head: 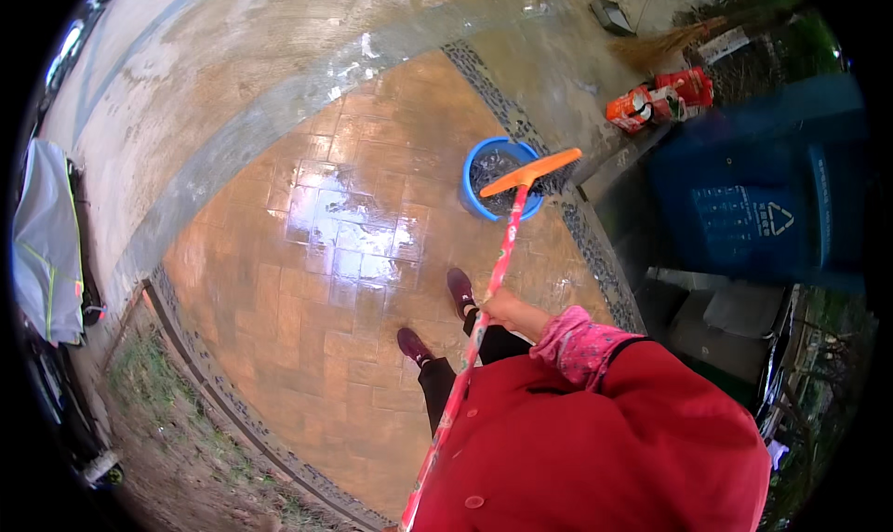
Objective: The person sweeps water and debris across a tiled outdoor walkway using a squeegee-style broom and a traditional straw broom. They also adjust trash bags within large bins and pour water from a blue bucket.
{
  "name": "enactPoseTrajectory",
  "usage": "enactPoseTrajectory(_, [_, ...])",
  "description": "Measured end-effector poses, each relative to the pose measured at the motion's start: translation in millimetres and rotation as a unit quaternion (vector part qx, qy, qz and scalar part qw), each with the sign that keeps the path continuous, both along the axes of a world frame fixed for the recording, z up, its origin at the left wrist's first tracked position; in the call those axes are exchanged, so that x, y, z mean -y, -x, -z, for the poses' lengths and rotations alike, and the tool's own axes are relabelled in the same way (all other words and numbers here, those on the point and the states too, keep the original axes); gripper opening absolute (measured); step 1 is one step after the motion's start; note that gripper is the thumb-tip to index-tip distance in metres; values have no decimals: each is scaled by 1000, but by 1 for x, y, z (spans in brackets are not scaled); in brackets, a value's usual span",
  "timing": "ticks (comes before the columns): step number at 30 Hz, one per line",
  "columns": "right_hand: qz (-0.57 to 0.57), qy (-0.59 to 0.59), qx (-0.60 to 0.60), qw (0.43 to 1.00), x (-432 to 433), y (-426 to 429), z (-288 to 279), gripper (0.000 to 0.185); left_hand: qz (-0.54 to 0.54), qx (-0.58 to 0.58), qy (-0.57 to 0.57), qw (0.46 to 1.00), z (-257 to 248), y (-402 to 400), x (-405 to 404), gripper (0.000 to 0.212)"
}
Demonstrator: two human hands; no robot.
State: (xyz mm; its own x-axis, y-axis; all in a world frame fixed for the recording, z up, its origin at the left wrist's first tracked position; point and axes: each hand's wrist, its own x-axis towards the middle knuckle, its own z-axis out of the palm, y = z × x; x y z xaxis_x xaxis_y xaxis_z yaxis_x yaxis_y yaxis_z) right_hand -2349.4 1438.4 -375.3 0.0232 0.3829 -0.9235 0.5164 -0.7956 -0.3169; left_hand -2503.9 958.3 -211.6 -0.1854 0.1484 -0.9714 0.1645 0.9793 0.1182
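Observation:
My right hand point(504, 310) grips the red, flower-patterned pole point(497, 270) of a long-handled brush. The brush's orange head point(524, 173) is at the pole's far end, with dark bristles point(561, 177) showing at its right. In the picture the head overlaps a round blue plastic bucket point(466, 183) and hides part of it; whether they touch I cannot tell. Dark, glossy contents point(492, 166) lie inside the bucket, too unclear to name. From my hand the pole slants down to the bottom edge. My left hand is out of view.
Wet brown paving point(279, 309) surrounds my feet, bordered by pebble strips point(593, 253). A large blue recycling bin point(753, 197) stands at right. Beyond the bucket are red bags point(631, 110), a straw broom point(663, 47) and a dustpan point(612, 17). A covered vehicle point(49, 246) is at left.

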Motion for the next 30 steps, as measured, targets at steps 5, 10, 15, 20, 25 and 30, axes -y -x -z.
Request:
enactPoseTrajectory(5, [-55, -57, -8, 997, -13, 4, 54, 14, 84, -80, 22, 993, -43, 7, -89, 29])
enactPoseTrajectory(10, [46, -72, -51, 995, -48, 7, 79, 12, 165, -156, 13, 974, -79, 5, -165, 30])
enactPoseTrajectory(15, [346, 86, -213, 910, -58, 1, 124, 13, 249, -219, -48, 942, -98, 1, -216, 30])
enactPoseTrajectory(20, [388, 94, -230, 888, -37, 5, 114, 22, 316, -295, -155, 888, -91, 8, -225, 31])
enactPoseTrajectory(25, [458, 137, -186, 859, 5, 7, 39, 23, 349, -381, -232, 824, -60, 41, -200, 32])
enactPoseTrajectory(30, [487, 151, -257, 821, 27, 18, -12, 23, 341, -424, -301, 783, -5, 78, -185, 32])
